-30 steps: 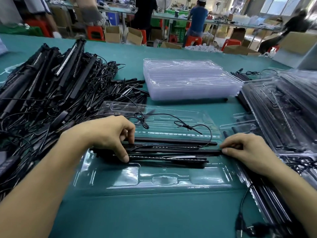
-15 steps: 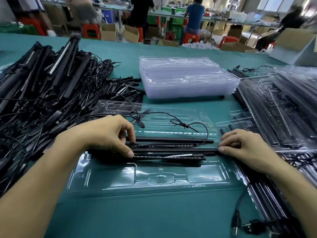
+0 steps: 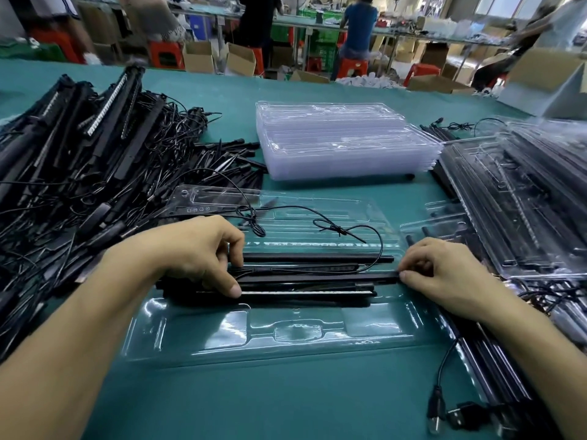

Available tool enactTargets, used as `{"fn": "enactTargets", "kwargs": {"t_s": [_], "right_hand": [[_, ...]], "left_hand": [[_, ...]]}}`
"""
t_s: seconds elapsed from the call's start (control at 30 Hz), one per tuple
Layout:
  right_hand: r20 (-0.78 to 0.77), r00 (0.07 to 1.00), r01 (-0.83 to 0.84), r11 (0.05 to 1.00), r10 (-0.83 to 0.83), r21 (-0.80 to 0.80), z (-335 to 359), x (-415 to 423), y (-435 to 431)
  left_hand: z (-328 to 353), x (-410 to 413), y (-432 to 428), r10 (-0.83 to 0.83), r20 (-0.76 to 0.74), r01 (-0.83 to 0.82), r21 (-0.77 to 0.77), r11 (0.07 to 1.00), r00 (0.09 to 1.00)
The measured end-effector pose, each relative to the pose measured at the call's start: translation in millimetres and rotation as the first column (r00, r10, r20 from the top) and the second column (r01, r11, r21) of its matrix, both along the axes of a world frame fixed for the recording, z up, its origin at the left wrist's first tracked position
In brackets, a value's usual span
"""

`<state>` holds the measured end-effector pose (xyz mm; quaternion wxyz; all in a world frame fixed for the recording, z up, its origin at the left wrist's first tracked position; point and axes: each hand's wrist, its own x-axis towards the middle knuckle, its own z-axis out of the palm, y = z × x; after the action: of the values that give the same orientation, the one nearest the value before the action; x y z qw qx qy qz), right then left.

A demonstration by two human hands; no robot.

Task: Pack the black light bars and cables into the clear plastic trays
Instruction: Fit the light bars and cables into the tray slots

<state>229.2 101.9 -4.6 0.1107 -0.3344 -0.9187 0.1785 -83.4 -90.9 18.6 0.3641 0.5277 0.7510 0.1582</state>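
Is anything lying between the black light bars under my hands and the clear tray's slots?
Yes: a thin black cable loops across the far slots of the clear plastic tray, just beyond the black light bars.

The right hand [image 3: 444, 271] has edged slightly closer to the left hand [image 3: 197, 249]. Its fingertips [image 3: 405, 275] have pushed one light bar [image 3: 317, 277] a little toward it.

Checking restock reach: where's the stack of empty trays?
Head view, centre: the stack of empty trays sits beyond the open tray, between the light bar pile left and packed trays right.
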Motion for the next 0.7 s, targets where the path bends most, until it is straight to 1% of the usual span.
{"fn": "enactTargets", "kwargs": {"t_s": [0.07,0.13,0.23,0.3,0.6,0.7], "right_hand": [[-0.072,0.997,-0.019,0.999,0.022,0.041,-1,-2,-5],[-0.126,0.986,-0.101,0.993,0.108,0.064,0,-5,-13],[-0.071,0.951,-0.297,0.953,0.3,0.053,1,-12,-24],[-0.037,0.935,-0.352,0.935,0.354,0.034,1,-13,-25],[-0.083,0.947,-0.318,0.945,0.311,-0.077,-2,-11,-28],[-0.067,0.947,-0.32,0.942,0.314,-0.106,-3,-10,-29]], "left_hand": [[0,-1,1,-0.009,0.015,0.009,-0.011,1.0,1.0],[1,-1,2,-0.014,0.027,0.015,-0.021,1.0,1.0],[2,-3,1,-0.014,0.03,0.014,-0.021,1.0,0.999],[3,-4,-1,-0.008,0.034,0.009,-0.013,1.0,0.999],[8,-6,-4,-0.003,-0.053,0.003,0.011,1.0,0.999],[7,-5,-4,-0.009,-0.1,0.011,0.016,1.0,0.995]]}}
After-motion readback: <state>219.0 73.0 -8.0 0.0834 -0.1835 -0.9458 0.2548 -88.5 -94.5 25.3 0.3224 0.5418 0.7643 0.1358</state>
